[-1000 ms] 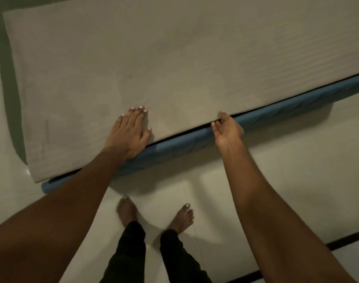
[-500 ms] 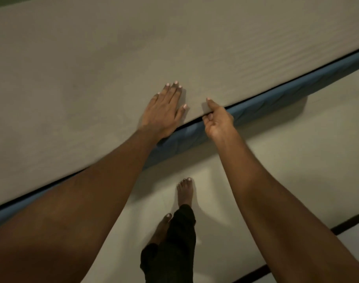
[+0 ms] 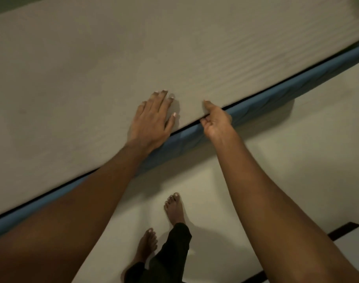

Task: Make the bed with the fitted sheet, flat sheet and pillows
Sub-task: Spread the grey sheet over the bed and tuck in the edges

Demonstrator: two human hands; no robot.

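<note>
Pale floor (image 3: 256,170). At the mattress's (image 3: 276,94) near edge, the left hand (image 3: 152,121) presses the sheet (image 3: 174,48) with straight fingers and the right hand (image 3: 215,119) pinches its edge. Probably aligning the sheet; next it needs pulling taut.

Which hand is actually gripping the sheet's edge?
The right hand, thumb over and fingers curled under the edge of the beige sheet; the left hand lies flat on top.

- Left hand (image 3: 152,121) has short, pale nails; the right hand (image 3: 215,119) shows its nails too little to tell.
- Left forearm (image 3: 82,201) and right forearm (image 3: 266,201) are bare behind the hands.
- Below the hands, black trousers (image 3: 170,256) taper to the ankles.
- Both feet (image 3: 174,209) are bare, with pale toenails.
</note>
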